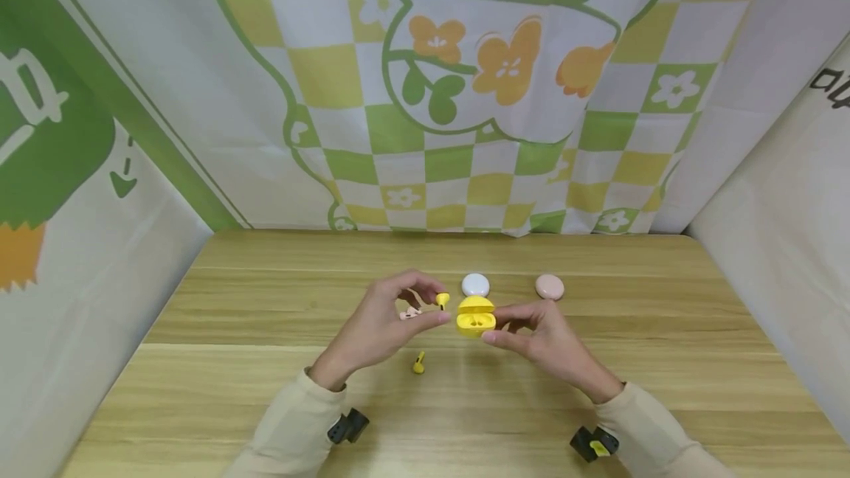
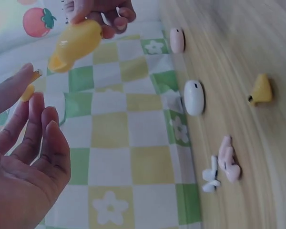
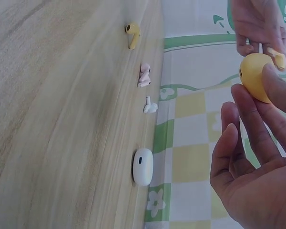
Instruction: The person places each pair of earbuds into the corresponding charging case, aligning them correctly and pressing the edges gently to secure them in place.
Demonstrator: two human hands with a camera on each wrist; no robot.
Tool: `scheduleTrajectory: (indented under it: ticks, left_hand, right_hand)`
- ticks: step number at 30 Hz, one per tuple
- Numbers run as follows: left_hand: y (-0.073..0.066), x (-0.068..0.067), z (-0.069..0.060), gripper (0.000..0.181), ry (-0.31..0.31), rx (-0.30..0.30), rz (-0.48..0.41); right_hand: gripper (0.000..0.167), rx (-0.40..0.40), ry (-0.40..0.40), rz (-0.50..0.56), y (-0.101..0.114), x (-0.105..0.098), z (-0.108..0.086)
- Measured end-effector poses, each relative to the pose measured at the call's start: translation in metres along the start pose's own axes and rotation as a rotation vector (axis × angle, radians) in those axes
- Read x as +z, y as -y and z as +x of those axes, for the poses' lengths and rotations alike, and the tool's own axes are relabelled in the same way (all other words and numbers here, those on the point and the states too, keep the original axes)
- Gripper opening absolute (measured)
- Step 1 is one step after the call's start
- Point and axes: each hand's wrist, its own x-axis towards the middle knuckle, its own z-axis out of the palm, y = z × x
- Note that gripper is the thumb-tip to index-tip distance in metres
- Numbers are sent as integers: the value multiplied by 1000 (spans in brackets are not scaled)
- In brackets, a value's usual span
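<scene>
A yellow earbud [image 1: 442, 300] is pinched between the thumb and fingers of my left hand [image 1: 381, 323], just left of the case; it also shows in the left wrist view [image 2: 27, 93]. My right hand [image 1: 547, 338] grips a yellow earbud case [image 1: 475, 324] by its side, with the lid [image 1: 476, 305] raised and hollows visible inside. The case [image 3: 255, 77] is held between thumb and fingers in the right wrist view, above the table. Another yellow earbud [image 1: 418, 364] lies on the table below my left hand.
On the table [image 1: 265, 382], a white case [image 1: 475, 285] and a pink case [image 1: 550, 287] lie behind my hands. Pink earbuds [image 2: 228, 160] and white earbuds [image 2: 210, 176] lie close together near the back, partly hidden by my left hand in the head view. A patterned cloth [image 1: 358, 80] hangs behind.
</scene>
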Motion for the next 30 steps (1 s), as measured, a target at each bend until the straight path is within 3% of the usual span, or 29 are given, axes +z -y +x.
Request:
scheduleTrajectory:
  ticks: [5,14,24,30]
  left_hand:
    - [-7,6,5,22,30,50,-23]
    - [-8,16,12,26,29,159,38]
    - [-10,20,15,26,62,128,60]
    - [-9,22,15,26,61,142,78]
  right_hand:
    - [22,-7,20,-2,1,1,1]
    - [19,-29,44,-16,2,3,2]
    - [19,-24,68,-29,3,4,1]
    - [18,-27,78,-20,5,4,1]
